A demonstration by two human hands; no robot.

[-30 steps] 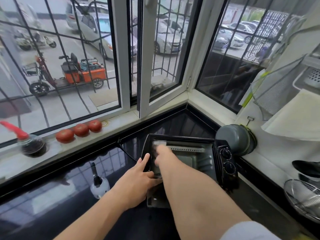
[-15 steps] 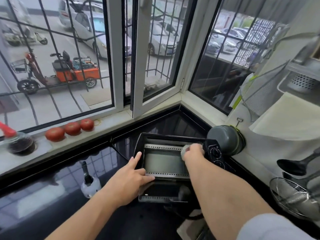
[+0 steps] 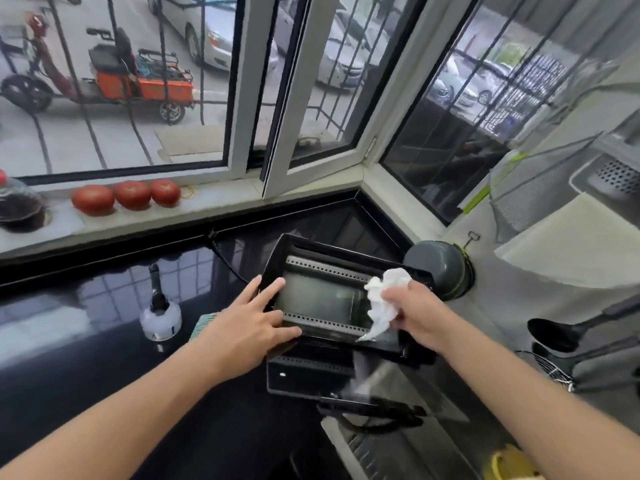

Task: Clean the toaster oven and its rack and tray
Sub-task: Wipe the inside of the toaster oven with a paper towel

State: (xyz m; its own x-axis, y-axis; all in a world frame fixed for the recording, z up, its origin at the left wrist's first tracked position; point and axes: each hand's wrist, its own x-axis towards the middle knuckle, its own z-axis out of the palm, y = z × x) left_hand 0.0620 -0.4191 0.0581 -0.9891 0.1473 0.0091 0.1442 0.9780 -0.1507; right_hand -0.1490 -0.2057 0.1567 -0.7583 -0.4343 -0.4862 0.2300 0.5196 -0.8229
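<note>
toaster oven (image 3: 325,303): sits on the dark tabletop (image 3: 86,341) in the window corner, door (image 3: 311,375) dropped open toward us, cavity looks empty as far as we can see.
right hand (image 3: 412,317): at 3 o'clock of the opening, grip bunched tight round a white wipe (image 3: 381,299) right at the cavity's edge.
left hand (image 3: 249,330): at 9 o'clock, fingers straight and pressing the oven's frame, holding nothing.
progress: we'd guess we're mid-wipe on the inside; door and outside probably still to go.
rack and tray: can't spot them for sure, so likely still left.
nearby: grey pot (image 3: 440,268) at 2 o'clock, spray bottle (image 3: 160,317) at 9, tomatoes (image 3: 131,195) on the sill.
</note>
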